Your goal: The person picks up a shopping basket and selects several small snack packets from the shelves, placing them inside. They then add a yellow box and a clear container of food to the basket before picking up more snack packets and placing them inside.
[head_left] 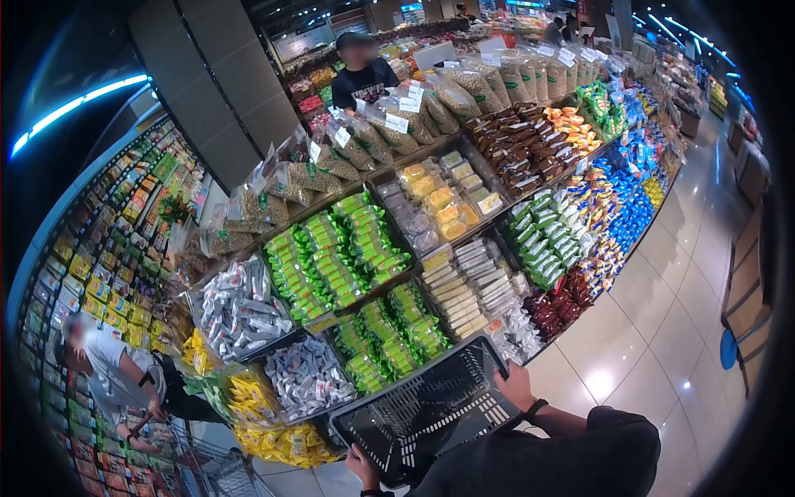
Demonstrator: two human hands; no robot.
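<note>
Black slotted plastic basket [426, 406] (both hands)

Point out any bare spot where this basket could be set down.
The tiled floor right of the display is bare. The black basket, held by the left hand and right hand, is itself empty. The display bins are packed edge to edge.

Black mesh basket [431, 406]; green packets [335, 257], silver packets [240, 311].
</note>
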